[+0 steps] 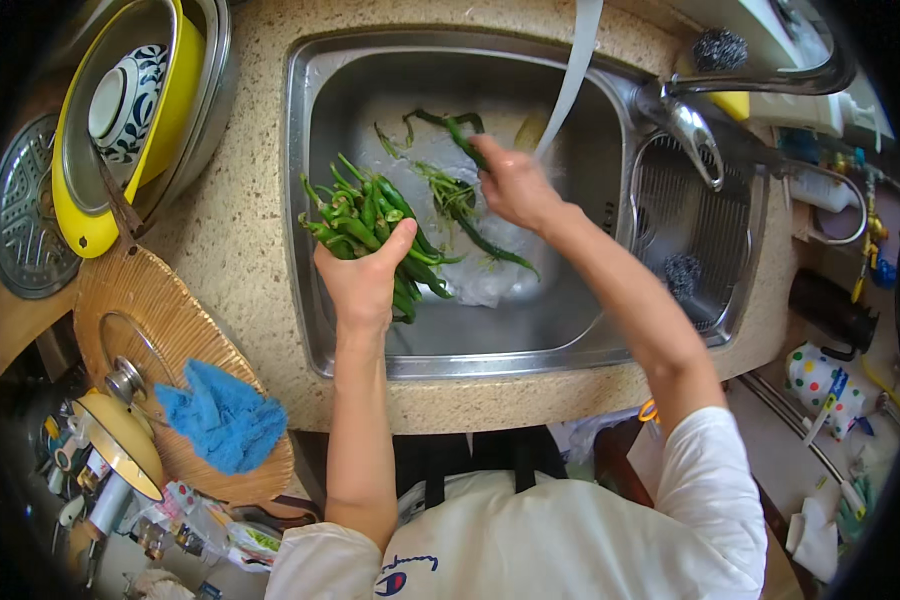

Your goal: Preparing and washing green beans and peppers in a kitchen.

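Observation:
Over the left part of the stainless steel sink basin, my left hand grips a bunch of long green chili peppers, stem ends pointing up and away. My right hand, slightly blurred, holds a single green pepper above the middle of the basin. On the basin floor lie a clump of thin green stems and another long pepper. A shiny, clear patch, water or plastic, spreads beneath them. A pale grey curved strip comes down behind my right hand; its kind is unclear.
A chrome faucet lever stands at the right, beside a small side basin holding a metal scourer. Leftward are a yellow basin with a patterned bowl, a woven tray, a glass lid's knob and a blue cloth.

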{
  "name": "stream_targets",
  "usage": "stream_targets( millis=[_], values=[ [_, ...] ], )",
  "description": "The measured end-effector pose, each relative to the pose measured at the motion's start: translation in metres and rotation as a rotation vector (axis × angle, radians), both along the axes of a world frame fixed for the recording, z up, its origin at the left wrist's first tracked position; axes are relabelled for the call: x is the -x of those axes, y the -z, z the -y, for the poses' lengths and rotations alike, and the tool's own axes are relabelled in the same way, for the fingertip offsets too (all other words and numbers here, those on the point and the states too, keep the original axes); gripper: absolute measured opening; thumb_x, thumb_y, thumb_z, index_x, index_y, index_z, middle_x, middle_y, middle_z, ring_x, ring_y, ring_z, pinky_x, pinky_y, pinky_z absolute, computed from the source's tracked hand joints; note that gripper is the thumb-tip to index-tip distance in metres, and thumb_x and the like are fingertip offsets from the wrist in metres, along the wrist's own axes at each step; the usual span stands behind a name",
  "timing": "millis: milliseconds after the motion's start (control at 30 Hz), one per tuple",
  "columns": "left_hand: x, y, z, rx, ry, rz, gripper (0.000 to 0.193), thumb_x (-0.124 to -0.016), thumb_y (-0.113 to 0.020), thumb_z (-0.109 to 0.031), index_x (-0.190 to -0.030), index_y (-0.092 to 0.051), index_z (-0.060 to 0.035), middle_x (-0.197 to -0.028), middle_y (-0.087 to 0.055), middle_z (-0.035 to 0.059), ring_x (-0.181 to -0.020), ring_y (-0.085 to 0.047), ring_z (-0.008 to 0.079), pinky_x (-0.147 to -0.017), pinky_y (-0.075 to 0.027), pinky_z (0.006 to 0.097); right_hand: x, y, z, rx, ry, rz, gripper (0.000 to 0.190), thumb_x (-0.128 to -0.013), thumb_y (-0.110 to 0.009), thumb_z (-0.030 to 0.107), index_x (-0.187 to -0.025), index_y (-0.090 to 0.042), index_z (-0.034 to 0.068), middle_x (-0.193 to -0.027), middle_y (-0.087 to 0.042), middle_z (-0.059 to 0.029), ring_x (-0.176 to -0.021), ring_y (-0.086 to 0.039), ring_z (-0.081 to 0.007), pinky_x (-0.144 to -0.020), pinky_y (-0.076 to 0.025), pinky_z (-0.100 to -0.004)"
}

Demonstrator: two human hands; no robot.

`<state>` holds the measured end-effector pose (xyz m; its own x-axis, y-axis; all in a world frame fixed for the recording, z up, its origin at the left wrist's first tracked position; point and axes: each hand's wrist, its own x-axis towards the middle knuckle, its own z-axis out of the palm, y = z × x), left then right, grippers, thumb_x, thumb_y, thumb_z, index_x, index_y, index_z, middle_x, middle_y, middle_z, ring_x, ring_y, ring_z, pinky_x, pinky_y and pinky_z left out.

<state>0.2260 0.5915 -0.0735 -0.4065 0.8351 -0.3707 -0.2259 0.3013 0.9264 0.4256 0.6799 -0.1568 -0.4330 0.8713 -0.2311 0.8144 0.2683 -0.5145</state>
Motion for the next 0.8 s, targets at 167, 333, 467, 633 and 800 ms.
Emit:
stream_targets(
  millis=[167,333,467,633,800],
  values=[
    [-0.02,0.008,-0.007,0.04,0.054,0.133,0.025,-0.074,-0.078,0.005,-0.095,-0.066,-0.0007,-0.09,-0.067,0.002,-0.078,-0.061,0.0108,-0.073,-0.049,0.0263,-0.023,-0.016,0.029,0.354,0.605,-0.809,0.018,-0.097,-0.056,0.019,-0.092,-0.057,0.002,-0.067,-0.055,0.0007,-0.058,-0.051,-0.0082,-0.051,-0.041,-0.0276],
    [-0.047,0.022,-0.018,0.099,0.115,0.207,0.024,-0.072,-0.078,0.005,-0.092,-0.067,-0.0017,-0.086,-0.067,0.0014,-0.072,-0.062,0.0105,-0.066,-0.05,0.0257,-0.024,-0.044,0.036,0.579,0.863,-0.681,0.051,-0.101,-0.049,0.044,-0.065,-0.05,0.007,-0.054,-0.045,-0.0002,-0.042,-0.037,-0.0077,-0.041,-0.031,-0.0244],
    [-0.07,0.028,-0.027,0.139,0.267,0.287,0.026,-0.073,-0.077,0.005,-0.097,-0.067,-0.0013,-0.089,-0.068,0.002,-0.076,-0.063,0.0116,-0.069,-0.052,0.0268,-0.041,-0.026,0.035,0.525,0.746,-0.887,0.049,-0.104,-0.043,0.04,-0.079,-0.06,0.001,-0.076,-0.061,-0.0065,-0.065,-0.057,-0.013,-0.064,-0.048,-0.0286],
    [-0.085,0.044,-0.03,0.081,0.245,0.454,0.037,-0.075,-0.074,0.006,-0.11,-0.065,-0.0022,-0.1,-0.068,0.0036,-0.089,-0.065,0.0153,-0.081,-0.052,0.0296,-0.009,-0.032,0.046,0.577,0.711,-1.172,0.046,-0.105,-0.04,0.034,-0.129,-0.058,-0.001,-0.115,-0.063,-0.0078,-0.105,-0.056,-0.0133,-0.095,-0.043,-0.0285],
    [-0.098,0.046,-0.025,0.063,0.252,0.442,0.044,-0.074,-0.074,0.004,-0.116,-0.063,-0.0022,-0.108,-0.067,0.0046,-0.097,-0.064,0.0164,-0.087,-0.051,0.0311,-0.005,-0.031,0.049,0.577,0.781,-1.148,0.048,-0.105,-0.04,0.036,-0.129,-0.057,-0.001,-0.119,-0.062,-0.0094,-0.108,-0.056,-0.0149,-0.095,-0.043,-0.0286]
  ],
)
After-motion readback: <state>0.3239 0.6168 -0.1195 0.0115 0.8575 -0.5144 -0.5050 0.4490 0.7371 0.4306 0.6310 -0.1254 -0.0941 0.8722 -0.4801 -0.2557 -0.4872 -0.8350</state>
